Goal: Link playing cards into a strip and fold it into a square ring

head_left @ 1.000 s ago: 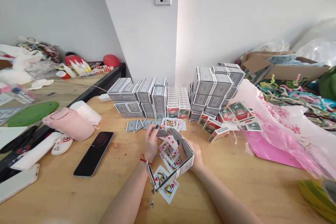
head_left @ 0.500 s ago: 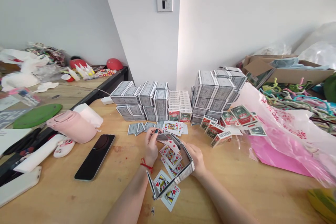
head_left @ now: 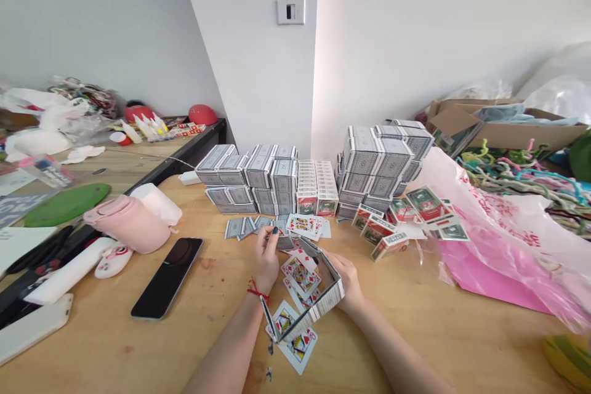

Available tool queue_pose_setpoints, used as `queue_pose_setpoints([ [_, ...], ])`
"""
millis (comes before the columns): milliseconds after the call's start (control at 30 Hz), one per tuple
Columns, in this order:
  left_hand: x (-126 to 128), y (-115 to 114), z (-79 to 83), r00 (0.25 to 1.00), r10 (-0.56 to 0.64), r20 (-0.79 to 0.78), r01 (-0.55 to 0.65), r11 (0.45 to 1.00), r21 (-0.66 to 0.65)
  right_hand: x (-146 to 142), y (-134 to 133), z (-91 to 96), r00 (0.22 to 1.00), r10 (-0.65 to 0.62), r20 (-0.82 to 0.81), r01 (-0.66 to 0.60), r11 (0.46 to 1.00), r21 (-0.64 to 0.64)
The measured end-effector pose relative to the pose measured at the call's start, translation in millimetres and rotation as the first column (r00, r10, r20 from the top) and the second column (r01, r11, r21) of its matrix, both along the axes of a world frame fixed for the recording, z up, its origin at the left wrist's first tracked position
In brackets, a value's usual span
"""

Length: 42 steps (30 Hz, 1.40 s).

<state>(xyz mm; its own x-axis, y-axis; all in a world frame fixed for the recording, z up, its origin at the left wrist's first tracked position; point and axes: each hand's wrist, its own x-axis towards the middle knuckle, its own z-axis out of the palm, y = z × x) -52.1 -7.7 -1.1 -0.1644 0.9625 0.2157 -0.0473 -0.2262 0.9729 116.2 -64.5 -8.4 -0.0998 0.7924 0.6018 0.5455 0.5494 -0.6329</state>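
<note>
Between my hands is an open folded structure of playing cards [head_left: 329, 300], its panels hinged in a zigzag with patterned outer faces and thick layered edges. My left hand [head_left: 266, 261], with a red string bracelet, pinches a grey card panel at its far left end between thumb and fingers. My right hand [head_left: 348, 283] grips the right-hand panel from outside; its fingertips are hidden behind the cards. The structure's near end is free and bent up. Under it lie loose face-up cards, among them a king of diamonds [head_left: 300, 275] and a queen of hearts [head_left: 300, 348].
Stacked card-built blocks [head_left: 270, 181] stand at the back, with more [head_left: 378, 163] to the right. Card boxes [head_left: 390, 244] lie scattered before pink plastic [head_left: 489, 277]. A black phone [head_left: 166, 280] and a pink tumbler [head_left: 133, 225] are on the left.
The folded structure has turned slightly, its near end shifting a little up and right. The panel at my left fingertips has tipped so more of its patterned face shows. Both hands keep their grip.
</note>
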Motion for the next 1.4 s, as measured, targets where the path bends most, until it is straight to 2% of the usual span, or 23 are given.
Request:
queue_pose_setpoints([
  [200,3.1,-0.2,5.6,0.995,0.003,-0.095,-0.001,1.000,0.014,3.2,6.4,0.7,0.997,-0.036,-0.062,0.033,0.998,-0.052],
  [467,3.9,4.4,-0.1,0.988,0.070,-0.139,-0.072,0.997,-0.008,4.2,3.9,-1.6,0.996,0.053,-0.070,-0.058,0.997,-0.059],
  [800,1.8,4.1,7.5,0.991,0.022,-0.135,-0.022,1.000,0.002,4.8,5.7,7.3,0.998,0.003,-0.065,-0.009,0.996,-0.086],
  [1033,-0.7,2.7,8.3,0.989,0.005,-0.145,-0.004,1.000,0.009,7.0,5.6,4.0,0.998,0.049,-0.043,-0.051,0.998,-0.045],
  [1133,0.5,2.5,8.3,0.998,-0.034,-0.058,0.031,0.999,-0.040,4.2,5.6,2.4,0.999,-0.010,-0.035,0.008,0.998,-0.065],
  [1200,1.9,3.0,8.0,0.994,-0.081,0.071,0.086,0.994,-0.075,0.1,4.3,1.6,0.996,-0.083,-0.013,0.081,0.994,-0.078],
  [1300,3.6,4.3,7.4,0.953,-0.138,0.269,0.166,0.982,-0.085,-7.4,0.4,-1.6,0.980,-0.196,0.035,0.198,0.978,-0.063],
  [1400,4.2,5.3,7.0,0.922,-0.137,0.362,0.179,0.980,-0.085,-13.0,-3.8,-7.1,0.972,-0.220,0.088,0.224,0.974,-0.040],
])
